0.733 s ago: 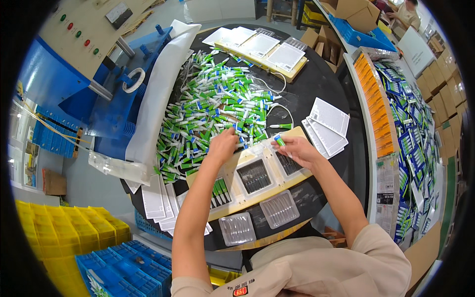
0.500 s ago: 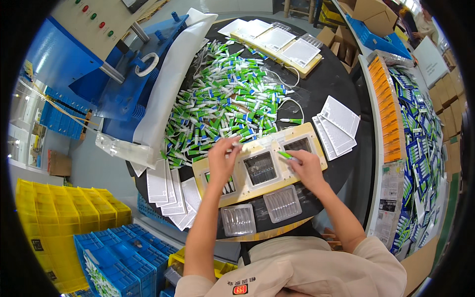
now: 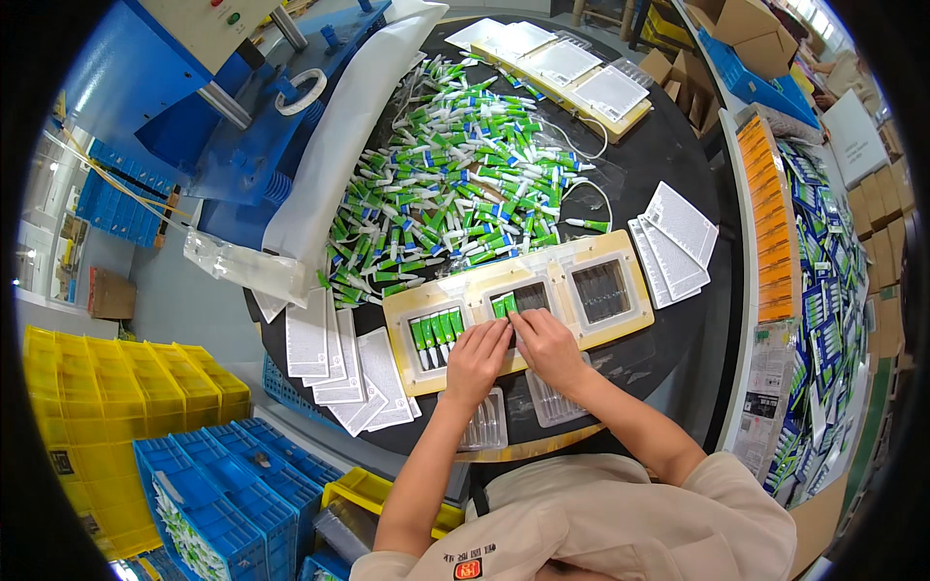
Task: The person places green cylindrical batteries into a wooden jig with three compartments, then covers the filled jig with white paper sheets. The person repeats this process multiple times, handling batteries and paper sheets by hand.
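Observation:
A cream fixture board [image 3: 433,381] with three windows lies across the near part of the round black table. Its left window holds a row of small green-and-white tubes [image 3: 436,330]. In the middle window, a small green tube [image 3: 504,304] lies at the left end of the clear tray. My left hand [image 3: 477,361] is closed at the lower end of this tube, fingers pressed together. Beside it, my right hand [image 3: 548,351] is closed with fingertips on the tube's lower right; the fingers partly hide it. The right window holds a clear blister tray [image 3: 600,291] with bare slots.
A large heap of green-and-white tubes [image 3: 465,179] covers the table beyond the board. Printed cards [image 3: 668,242] lie at the right and more cards [image 3: 334,358] at the left. Clear trays [image 3: 484,423] sit near the front edge. A blue press [image 3: 228,145] stands at the left.
Both hands have come together over the middle window; the right moved left with its tube, while the left moved right and nearer me. A tube now lies in the middle window.

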The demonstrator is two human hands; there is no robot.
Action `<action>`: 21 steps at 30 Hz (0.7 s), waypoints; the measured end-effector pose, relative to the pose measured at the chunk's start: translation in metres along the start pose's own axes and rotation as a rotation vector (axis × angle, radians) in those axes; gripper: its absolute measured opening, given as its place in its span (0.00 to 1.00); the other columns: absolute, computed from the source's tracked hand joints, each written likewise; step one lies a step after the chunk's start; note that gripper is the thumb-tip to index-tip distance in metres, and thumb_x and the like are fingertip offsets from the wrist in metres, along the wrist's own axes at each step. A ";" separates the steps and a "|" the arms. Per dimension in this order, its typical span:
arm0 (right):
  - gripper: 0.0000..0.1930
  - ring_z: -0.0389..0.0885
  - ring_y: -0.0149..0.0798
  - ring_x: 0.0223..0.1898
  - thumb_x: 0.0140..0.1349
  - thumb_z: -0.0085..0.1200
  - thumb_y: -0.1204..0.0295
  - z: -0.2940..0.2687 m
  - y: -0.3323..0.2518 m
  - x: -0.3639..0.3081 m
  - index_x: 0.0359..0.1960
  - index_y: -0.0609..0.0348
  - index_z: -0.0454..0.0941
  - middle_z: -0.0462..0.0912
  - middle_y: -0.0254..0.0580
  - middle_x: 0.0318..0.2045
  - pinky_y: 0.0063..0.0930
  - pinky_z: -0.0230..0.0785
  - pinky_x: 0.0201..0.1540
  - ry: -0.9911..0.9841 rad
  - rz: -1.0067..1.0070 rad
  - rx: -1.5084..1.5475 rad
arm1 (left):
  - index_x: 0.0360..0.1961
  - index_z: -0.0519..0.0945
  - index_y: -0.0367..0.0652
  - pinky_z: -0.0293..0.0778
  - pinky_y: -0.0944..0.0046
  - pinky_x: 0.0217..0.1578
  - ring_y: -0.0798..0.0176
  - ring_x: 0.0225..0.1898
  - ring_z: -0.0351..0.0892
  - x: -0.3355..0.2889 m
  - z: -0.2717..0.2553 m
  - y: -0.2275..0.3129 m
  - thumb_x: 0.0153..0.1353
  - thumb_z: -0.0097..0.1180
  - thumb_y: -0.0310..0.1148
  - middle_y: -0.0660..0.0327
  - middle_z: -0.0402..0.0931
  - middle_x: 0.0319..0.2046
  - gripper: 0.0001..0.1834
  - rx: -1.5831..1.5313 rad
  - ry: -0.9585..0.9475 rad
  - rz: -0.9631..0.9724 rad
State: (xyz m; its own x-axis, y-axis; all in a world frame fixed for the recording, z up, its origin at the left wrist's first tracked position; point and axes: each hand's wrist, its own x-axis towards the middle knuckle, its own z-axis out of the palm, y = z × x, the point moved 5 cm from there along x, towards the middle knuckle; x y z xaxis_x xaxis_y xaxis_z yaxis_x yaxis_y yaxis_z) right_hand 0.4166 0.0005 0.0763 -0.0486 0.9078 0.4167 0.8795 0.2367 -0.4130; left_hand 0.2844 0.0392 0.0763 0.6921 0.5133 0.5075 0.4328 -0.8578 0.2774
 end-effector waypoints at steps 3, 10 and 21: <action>0.25 0.77 0.46 0.47 0.54 0.65 0.69 -0.006 -0.005 0.000 0.54 0.64 0.80 0.78 0.47 0.43 0.43 0.73 0.47 -0.103 0.051 0.028 | 0.52 0.82 0.36 0.73 0.53 0.60 0.55 0.56 0.80 0.001 0.001 -0.004 0.56 0.59 0.24 0.57 0.82 0.53 0.20 -0.049 -0.056 -0.040; 0.13 0.84 0.49 0.37 0.59 0.66 0.61 -0.021 0.062 0.051 0.39 0.57 0.87 0.84 0.47 0.34 0.42 0.74 0.37 -0.134 0.360 0.293 | 0.52 0.81 0.43 0.70 0.47 0.60 0.52 0.53 0.80 0.018 -0.003 -0.022 0.58 0.61 0.23 0.57 0.81 0.53 0.19 -0.089 -0.095 -0.111; 0.12 0.82 0.54 0.36 0.67 0.57 0.64 -0.014 0.118 0.098 0.42 0.60 0.85 0.81 0.50 0.30 0.45 0.73 0.37 0.039 0.491 0.133 | 0.34 0.81 0.44 0.70 0.50 0.51 0.54 0.48 0.78 0.107 0.043 -0.144 0.56 0.65 0.30 0.61 0.81 0.38 0.06 0.318 -0.173 -0.088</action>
State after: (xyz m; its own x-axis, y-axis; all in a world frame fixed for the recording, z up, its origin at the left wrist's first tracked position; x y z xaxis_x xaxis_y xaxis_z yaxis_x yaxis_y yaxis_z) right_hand 0.5222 0.1122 0.0794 0.3755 0.9100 0.1760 0.7262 -0.1708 -0.6659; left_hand 0.3206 0.2188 0.0554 0.7195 0.6053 0.3404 0.6342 -0.7725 0.0332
